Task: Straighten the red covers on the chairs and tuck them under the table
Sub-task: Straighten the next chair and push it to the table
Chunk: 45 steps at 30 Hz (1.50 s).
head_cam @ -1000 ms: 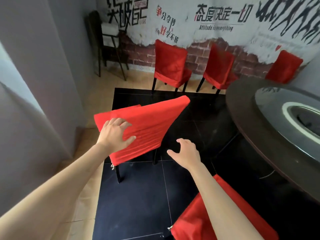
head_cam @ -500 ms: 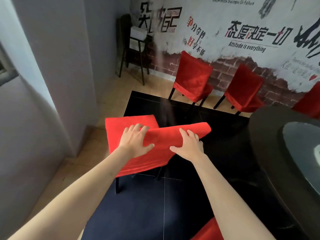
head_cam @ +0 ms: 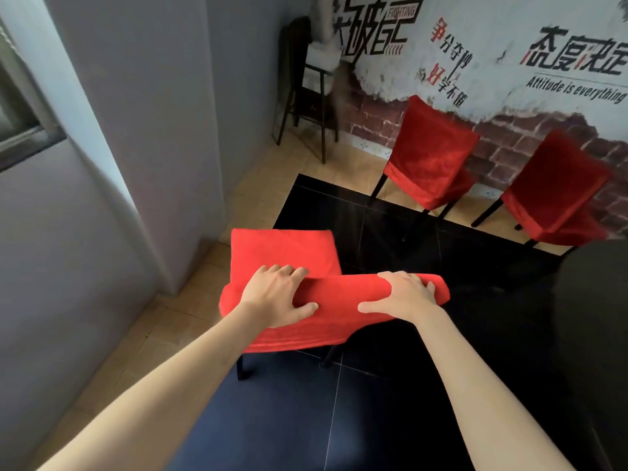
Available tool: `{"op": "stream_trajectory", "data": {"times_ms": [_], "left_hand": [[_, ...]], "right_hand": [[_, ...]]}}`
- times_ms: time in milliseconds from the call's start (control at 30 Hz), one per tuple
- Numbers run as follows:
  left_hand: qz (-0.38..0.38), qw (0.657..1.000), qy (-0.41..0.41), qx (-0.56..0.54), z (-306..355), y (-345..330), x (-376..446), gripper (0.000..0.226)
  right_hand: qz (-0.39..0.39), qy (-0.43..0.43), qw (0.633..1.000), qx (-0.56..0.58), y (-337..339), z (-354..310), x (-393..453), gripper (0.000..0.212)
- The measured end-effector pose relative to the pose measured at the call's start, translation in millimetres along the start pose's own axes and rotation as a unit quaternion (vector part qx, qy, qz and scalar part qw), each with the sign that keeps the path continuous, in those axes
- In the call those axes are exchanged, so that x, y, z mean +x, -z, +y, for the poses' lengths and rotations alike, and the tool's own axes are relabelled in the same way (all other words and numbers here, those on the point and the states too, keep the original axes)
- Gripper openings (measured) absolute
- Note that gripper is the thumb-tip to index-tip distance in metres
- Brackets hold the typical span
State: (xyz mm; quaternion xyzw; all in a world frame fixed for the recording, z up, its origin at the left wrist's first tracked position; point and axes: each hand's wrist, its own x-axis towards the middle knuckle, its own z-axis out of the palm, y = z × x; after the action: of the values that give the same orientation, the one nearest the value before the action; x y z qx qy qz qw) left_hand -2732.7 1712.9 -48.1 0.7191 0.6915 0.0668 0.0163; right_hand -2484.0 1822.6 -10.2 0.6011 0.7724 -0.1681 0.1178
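Both hands, left hand (head_cam: 277, 297) and right hand (head_cam: 406, 295), grasp the red cover (head_cam: 326, 307) atop the centre-frame chair back. Straightening is underway; tucking under the bench (head_cam: 598, 300) at right remains.

Bright red chair cover (head_cam: 326, 321), two more red chairs (head_cam: 431, 161) at black floor tiles (head_cam: 356, 212) far edge, brick-pattern wall (head_cam: 373, 120), grey wall (head_cam: 142, 96), beige tiles (head_cam: 258, 171)

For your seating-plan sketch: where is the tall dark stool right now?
In the head view, the stool stands upper centre, in the room's corner against the painted brick wall, left of the two red chairs.
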Motion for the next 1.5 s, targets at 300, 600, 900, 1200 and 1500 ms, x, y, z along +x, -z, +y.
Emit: {"op": "stream_trajectory", "data": {"times_ms": [300,600,900,1200,1500], "left_hand": [[0.011,1.0,0.013,-0.004,-5.3,-0.3,-4.4,0.07],[0.021,1.0,0.002,-0.014,-12.8,-1.9,-8.9,0.07],[0.021,1.0,-0.022,-0.001,-27.4,-0.6,-17.8,0.076],[0.013,0.997,-0.082,0.004,-41.6,1.1,-29.5,0.074],[-0.005,0.985,-0.17,0.008,-61.4,7.9,-40.5,0.071]], "right_hand": [[0.049,0.021,0.997,-0.049,-10.1,-0.3,-5.6,0.107],[0.055,0.002,0.997,-0.045,-15.9,-6.9,-21.4,0.101],[0.06,-0.044,0.997,-0.037,-33.5,-22.8,-59.3,0.1],[0.065,-0.114,0.991,-0.014,-57.3,-44.4,-109.1,0.104],[0.074,-0.213,0.974,0.021,-86.0,-87.9,-164.2,0.109]]}}
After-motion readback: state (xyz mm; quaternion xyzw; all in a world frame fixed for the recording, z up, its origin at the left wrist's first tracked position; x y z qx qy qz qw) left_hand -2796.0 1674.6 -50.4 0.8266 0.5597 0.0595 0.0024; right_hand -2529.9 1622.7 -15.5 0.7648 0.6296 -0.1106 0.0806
